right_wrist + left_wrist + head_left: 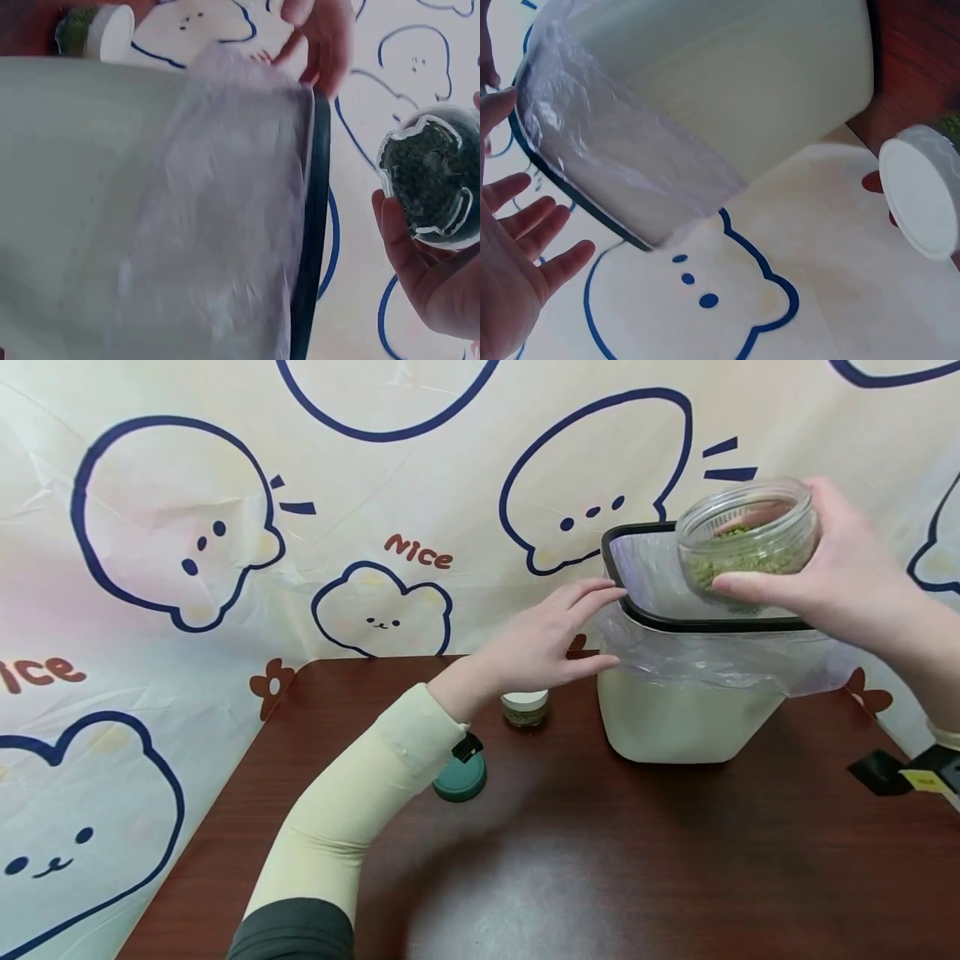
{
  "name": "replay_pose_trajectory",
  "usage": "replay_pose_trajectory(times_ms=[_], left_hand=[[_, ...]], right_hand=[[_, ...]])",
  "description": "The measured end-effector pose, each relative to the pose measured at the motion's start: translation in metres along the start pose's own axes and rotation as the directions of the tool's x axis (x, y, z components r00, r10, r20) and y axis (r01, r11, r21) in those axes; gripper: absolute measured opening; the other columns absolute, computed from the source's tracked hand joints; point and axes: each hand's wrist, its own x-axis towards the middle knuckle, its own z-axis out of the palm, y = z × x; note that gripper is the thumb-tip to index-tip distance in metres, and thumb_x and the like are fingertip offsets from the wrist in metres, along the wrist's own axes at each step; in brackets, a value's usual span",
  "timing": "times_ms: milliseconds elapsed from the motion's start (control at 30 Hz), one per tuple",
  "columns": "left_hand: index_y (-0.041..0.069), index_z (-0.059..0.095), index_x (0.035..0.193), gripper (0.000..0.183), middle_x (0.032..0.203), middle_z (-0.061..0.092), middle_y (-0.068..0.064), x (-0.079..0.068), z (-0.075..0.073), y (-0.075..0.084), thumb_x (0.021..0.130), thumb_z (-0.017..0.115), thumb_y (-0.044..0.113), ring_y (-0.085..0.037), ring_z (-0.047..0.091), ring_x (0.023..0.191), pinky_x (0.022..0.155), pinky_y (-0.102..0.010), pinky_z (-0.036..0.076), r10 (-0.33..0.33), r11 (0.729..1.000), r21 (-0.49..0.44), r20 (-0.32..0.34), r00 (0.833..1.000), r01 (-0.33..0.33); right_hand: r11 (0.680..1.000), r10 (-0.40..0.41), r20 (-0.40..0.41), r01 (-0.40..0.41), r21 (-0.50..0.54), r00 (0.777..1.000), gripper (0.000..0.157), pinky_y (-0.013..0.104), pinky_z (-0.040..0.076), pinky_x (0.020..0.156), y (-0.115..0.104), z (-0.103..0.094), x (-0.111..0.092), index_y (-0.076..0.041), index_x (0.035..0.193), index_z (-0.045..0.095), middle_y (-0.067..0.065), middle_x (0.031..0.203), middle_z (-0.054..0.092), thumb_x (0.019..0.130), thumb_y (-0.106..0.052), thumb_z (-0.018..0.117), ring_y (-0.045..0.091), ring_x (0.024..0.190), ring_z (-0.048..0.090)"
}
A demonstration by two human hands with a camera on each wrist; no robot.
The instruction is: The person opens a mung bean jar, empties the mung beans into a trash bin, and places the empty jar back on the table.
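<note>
My right hand (855, 568) grips a clear jar (750, 539) above the back right of a bin, its mouth uncovered and tilted a little toward me. Green dried flakes (738, 562) lie inside the jar; its underside (429, 176) shows in the right wrist view. The pale bin (682, 714) has a black rim (720, 625) and a translucent liner bag (697, 656) folded over the outside. My left hand (551, 635) is held at the bin's left side with fingers spread, fingertips right at the rim, gripping nothing.
A small jar with a white lid (525, 706) stands on the brown table (600, 860) left of the bin. Nearer me lies a green lid (460, 779), partly behind my left sleeve. A cloth printed with cartoon bears (382, 618) hangs behind the table.
</note>
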Motion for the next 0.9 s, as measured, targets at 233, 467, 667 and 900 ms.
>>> replay_pose_trajectory(times_ms=[233,467,667,900], left_hand=[[0.008,0.04,0.146,0.068,0.148,0.037,-0.009,0.013,0.005,0.009,0.093,0.062,0.044,-0.017,0.031,0.136,0.109,-0.019,0.02,0.045,0.997,0.054,0.021,0.999,-0.046],[0.011,0.05,0.14,0.055,0.138,0.047,-0.001,0.026,0.007,0.016,0.097,0.056,0.045,-0.013,0.036,0.13,0.106,-0.014,0.019,0.05,0.989,0.136,0.041,0.998,-0.055],[0.016,0.055,0.13,0.042,0.124,0.054,0.005,0.04,0.011,0.025,0.102,0.045,0.044,-0.011,0.042,0.119,0.099,-0.015,0.027,0.017,0.983,0.182,0.101,0.995,-0.035],[0.012,0.057,0.113,0.032,0.105,0.056,0.004,0.05,0.02,0.029,0.104,0.041,0.038,-0.015,0.045,0.104,0.09,-0.019,0.032,0.043,0.977,0.203,0.074,0.996,-0.057]], right_hand=[[0.999,0.034,0.001,-0.034,-0.012,0.999,0.083,0.01,0.038,0.074,0.01,-0.016,0.018,-0.01,0.147,0.022,0.018,0.136,0.034,0.084,-0.021,0.076,0.022,0.109,0.04],[0.999,0.049,0.016,-0.048,-0.025,0.999,0.081,0.008,0.039,0.071,0.017,-0.028,0.038,-0.009,0.147,0.023,0.015,0.131,0.037,0.085,-0.022,0.074,0.013,0.1,0.043],[0.997,0.035,0.069,-0.03,-0.072,0.997,0.084,0.019,0.045,0.08,0.017,-0.037,0.056,-0.011,0.151,0.018,0.022,0.131,0.036,0.088,-0.023,0.072,0.011,0.09,0.044],[0.994,-0.01,0.124,0.024,-0.106,0.992,0.081,0.027,0.035,0.035,0.02,-0.045,0.076,-0.006,0.15,0.02,0.028,0.115,0.044,0.088,-0.023,0.07,0.016,0.051,0.042]])
